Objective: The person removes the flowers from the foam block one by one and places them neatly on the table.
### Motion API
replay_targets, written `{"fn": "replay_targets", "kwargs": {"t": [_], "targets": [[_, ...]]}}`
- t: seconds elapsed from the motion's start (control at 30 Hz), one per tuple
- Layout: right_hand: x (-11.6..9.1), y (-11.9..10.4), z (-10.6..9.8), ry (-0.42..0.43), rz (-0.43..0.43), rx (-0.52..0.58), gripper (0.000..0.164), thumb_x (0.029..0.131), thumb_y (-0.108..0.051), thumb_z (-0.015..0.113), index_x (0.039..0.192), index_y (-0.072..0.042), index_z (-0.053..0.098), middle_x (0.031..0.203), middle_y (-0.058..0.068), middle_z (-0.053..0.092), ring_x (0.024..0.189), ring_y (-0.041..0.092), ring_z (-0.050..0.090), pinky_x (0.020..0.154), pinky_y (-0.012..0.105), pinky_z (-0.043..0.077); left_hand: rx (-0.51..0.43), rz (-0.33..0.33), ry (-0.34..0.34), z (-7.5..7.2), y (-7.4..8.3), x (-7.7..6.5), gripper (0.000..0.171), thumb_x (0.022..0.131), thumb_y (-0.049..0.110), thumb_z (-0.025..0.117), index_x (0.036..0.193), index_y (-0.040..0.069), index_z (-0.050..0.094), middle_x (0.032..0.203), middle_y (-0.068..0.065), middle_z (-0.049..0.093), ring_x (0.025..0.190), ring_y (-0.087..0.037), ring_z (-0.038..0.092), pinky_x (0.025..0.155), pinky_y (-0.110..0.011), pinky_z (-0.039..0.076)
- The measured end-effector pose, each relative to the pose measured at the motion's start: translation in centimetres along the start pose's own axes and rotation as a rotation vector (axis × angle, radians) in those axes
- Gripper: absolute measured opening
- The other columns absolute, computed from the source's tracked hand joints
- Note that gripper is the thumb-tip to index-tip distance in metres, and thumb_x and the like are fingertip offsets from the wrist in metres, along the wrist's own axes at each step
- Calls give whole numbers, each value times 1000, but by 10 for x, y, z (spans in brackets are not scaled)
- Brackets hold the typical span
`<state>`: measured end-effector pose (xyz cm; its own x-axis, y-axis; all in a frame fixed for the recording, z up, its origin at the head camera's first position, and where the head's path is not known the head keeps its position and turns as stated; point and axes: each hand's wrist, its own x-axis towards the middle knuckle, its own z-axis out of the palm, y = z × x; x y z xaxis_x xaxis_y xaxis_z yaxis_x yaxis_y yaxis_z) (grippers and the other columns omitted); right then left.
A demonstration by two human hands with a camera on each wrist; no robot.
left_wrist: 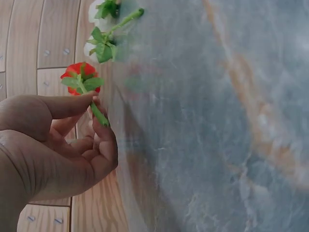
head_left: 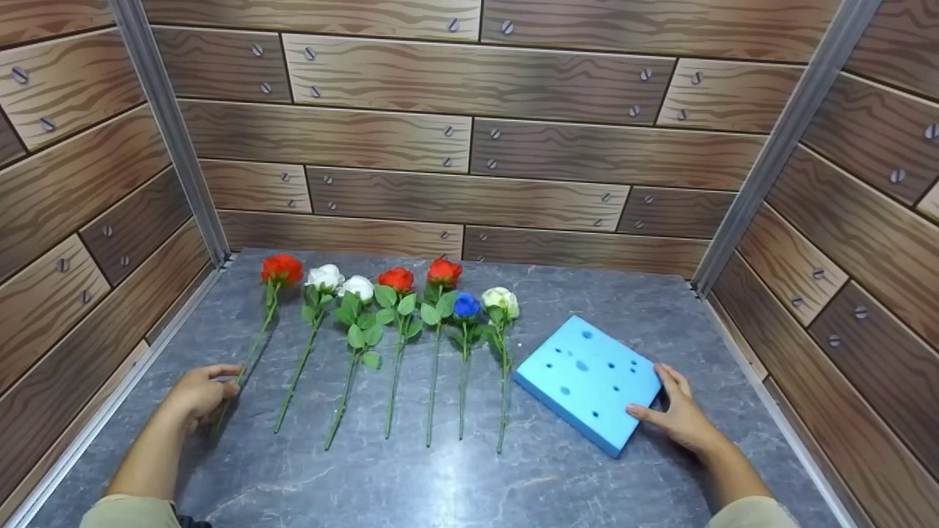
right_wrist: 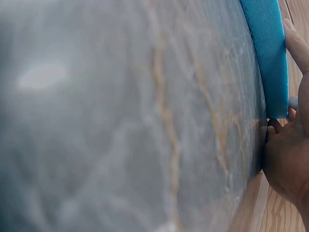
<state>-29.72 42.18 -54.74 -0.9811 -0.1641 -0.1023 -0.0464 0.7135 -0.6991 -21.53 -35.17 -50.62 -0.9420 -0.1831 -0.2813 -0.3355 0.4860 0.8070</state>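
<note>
At the far left, my left hand pinches the lower stem of a red rose between thumb and fingers. In the left wrist view the stem's cut end pokes out past the fingertips, with the rose's red bloom behind the thumb. On the right side lies a flat blue foam block with several holes in its top. My right hand grips its right corner, thumb on the near side and fingers on the far side. The right wrist view shows only the block's edge beside the hand.
More artificial roses lie in a row, stems toward me: two white ones, two red ones, a blue one and a cream one. The grey marbled tabletop is enclosed by wood-patterned walls.
</note>
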Motion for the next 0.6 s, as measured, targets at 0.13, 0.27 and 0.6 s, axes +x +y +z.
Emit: {"fn": "replay_targets", "kwargs": {"t": [0.13, 0.27, 0.6], "targets": [[-1, 0, 1, -1, -1, -10, 120, 97, -43, 81, 173, 1, 0, 176, 33, -9, 161, 64, 2, 130, 82, 15, 41, -15, 6, 2, -2, 4, 52, 106, 7, 59, 155, -7, 49, 137, -36, 60, 76, -14, 54, 66, -27, 48], [-1, -2, -1, 9, -3, -15, 120, 96, -43, 82, 173, 1, 1, 176, 34, -8, 160, 66, 4, 129, 83, 14, -18, -27, 21, 5, 2, 8, 51, 102, 4, 61, 151, -9, 52, 107, -16, 69, 68, -12, 53, 63, -27, 51], [-1, -6, -3, 19, -50, -116, 120, 95, -47, 83, 170, 8, 8, 173, 38, 3, 158, 67, 14, 127, 83, 24, 311, 62, 99, 13, 3, 12, 39, 90, 5, 64, 125, -10, 70, 120, -32, 72, 93, -35, 69, 71, -35, 57]]}}
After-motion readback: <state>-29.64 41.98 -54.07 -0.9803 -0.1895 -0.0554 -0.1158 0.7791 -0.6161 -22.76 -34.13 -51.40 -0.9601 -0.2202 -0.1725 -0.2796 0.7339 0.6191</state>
